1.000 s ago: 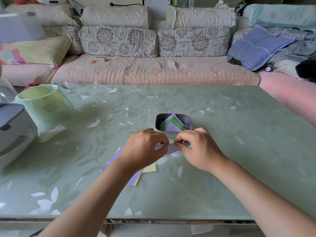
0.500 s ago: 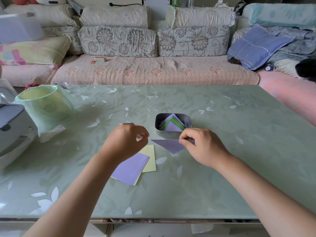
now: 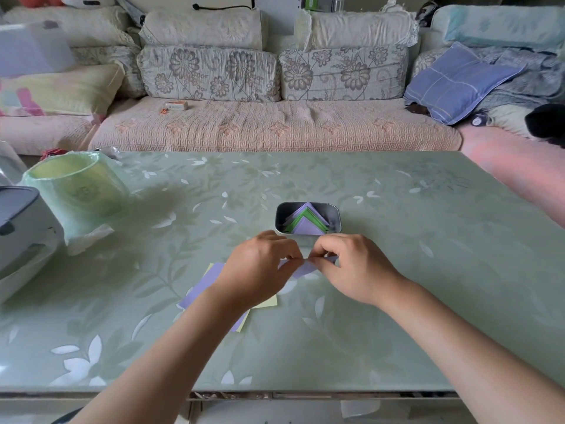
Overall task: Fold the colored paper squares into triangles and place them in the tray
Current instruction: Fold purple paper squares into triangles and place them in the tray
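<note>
A purple paper [image 3: 301, 268] is held low over the tabletop [image 3: 412, 270], just in front of the tray [image 3: 338, 216], though it cannot be told whether its lower edge touches the surface. It is pinched at its left part by the thumb and forefinger of the left hand [image 3: 260, 266] and at its right part by those of the right hand [image 3: 351, 264], with the other fingers of both hands curled in. Purple and green folded triangles [image 3: 305, 223] are seen nested in the tray, points away from the person. A stack of squares [image 3: 203, 286], purple over yellow, is lain partly under the left forearm, so more folding is judged to be left. The sheet is expected to be very light, thin and limp. It can be creased by slight pressure and spoiled by a hard squeeze. On the glossy tabletop it is likely to slide, so it is best pinned down while the crease is run. Hold is best taken at the corners or along the folded edge, where the two layers can be kept matched. A gentle pinch there should suffice for the lift into the tray.
</note>
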Demonstrator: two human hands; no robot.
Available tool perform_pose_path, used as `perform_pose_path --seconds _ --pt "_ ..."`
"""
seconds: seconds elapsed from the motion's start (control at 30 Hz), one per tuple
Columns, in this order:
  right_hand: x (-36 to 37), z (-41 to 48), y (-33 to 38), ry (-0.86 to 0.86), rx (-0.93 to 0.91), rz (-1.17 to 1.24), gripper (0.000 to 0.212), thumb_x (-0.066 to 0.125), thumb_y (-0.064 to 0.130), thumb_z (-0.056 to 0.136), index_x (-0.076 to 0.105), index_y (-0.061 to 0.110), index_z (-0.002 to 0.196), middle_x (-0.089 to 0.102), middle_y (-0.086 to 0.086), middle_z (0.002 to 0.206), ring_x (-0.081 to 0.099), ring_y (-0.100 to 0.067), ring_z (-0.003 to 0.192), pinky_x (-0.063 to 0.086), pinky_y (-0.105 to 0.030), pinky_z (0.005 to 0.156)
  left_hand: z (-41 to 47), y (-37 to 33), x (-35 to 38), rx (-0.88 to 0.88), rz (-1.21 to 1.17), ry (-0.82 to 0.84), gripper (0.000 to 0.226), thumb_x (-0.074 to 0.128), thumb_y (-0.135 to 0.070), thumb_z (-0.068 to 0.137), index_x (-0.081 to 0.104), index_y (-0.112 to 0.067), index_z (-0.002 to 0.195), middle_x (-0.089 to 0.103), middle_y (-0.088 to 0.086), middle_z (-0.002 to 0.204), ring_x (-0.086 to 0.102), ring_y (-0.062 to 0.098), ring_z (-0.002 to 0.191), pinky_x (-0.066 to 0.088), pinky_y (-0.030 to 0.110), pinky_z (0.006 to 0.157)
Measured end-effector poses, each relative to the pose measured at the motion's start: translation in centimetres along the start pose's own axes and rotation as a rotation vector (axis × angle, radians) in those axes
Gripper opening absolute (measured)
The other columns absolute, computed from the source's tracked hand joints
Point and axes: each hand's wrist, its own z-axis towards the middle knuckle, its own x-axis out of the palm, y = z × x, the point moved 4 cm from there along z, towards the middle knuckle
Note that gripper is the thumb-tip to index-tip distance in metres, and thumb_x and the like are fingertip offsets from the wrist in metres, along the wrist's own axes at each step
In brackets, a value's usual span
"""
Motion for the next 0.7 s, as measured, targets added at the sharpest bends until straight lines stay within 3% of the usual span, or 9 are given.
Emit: perform_pose_path --seconds 0.13,0.3,0.43,0.5,0.6,0.7 --pt "-0.4 0.1 -0.3 -0.002 0.022 -0.068 0.010 0.066 0.020 0.085 0.064 0.028 0.079 0.065 0.016 0.078 0.057 -0.009 0.069 0.046 -0.030 0.062 0.1 0.4 -0.6 -0.051 0.014 0.046 0.009 0.066 -0.026 0.089 0.068 -0.027 0.081 0.065 -0.011 0.081 0.056 0.009 0.085 0.049 0.033 0.067" --pt "-1.1 0.2 -1.0 -0.045 0.077 -0.136 0.011 0.068 0.023 0.087 0.063 0.027 0.078 0.059 0.017 0.070 0.050 -0.003 0.063 0.029 -0.008 0.056 0.2 1.9 -1.2 -0.117 0.026 0.052 0.008 0.065 -0.026 0.088 0.066 -0.028 0.081 0.063 -0.013 0.078 0.056 0.008 0.084 0.051 0.035 0.069" --pt "-1.0 0.1 -1.2 -0.068 0.156 -0.113 0.012 0.067 0.027 0.089 0.060 0.029 0.079 0.057 0.021 0.067 0.053 -0.007 0.065 0.035 -0.015 0.059 0.3 2.6 -1.5 -0.242 -0.079 0.022 0.013 0.065 -0.023 0.088 0.066 -0.030 0.078 0.065 -0.012 0.076 0.059 0.009 0.077 0.052 0.032 0.069" --pt "-0.4 0.1 -1.3 -0.037 0.240 0.039 0.007 0.067 0.034 0.089 0.061 0.031 0.087 0.063 0.021 0.076 0.058 -0.003 0.071 0.044 -0.021 0.066 0.2 2.7 -1.1 -0.345 -0.246 0.006 0.016 0.067 -0.024 0.088 0.064 -0.033 0.075 0.068 -0.012 0.075 0.060 0.008 0.072 0.049 0.027 0.069" --pt "1.1 0.1 -1.3 0.049 0.382 0.358 0.028 0.071 0.039 0.088 0.061 0.027 0.112 0.069 0.014 0.091 0.063 -0.005 0.080 0.048 -0.024 0.079 0.1 1.9 -0.1 -0.465 -0.522 0.006 0.011 0.067 -0.029 0.086 0.067 -0.025 0.076 0.067 -0.009 0.072 0.055 0.009 0.067 0.044 0.029 0.066" --pt "1.2 0.4 -1.1 0.022 0.378 0.461 0.044 0.070 0.022 0.091 0.054 0.025 0.131 0.072 0.002 0.084 0.065 -0.013 0.075 0.051 -0.031 0.081 0.0 1.3 0.6 -0.518 -0.595 0.022 0.011 0.067 -0.022 0.089 0.067 -0.022 0.078 0.067 -0.010 0.071 0.053 0.007 0.065 0.043 0.027 0.067"
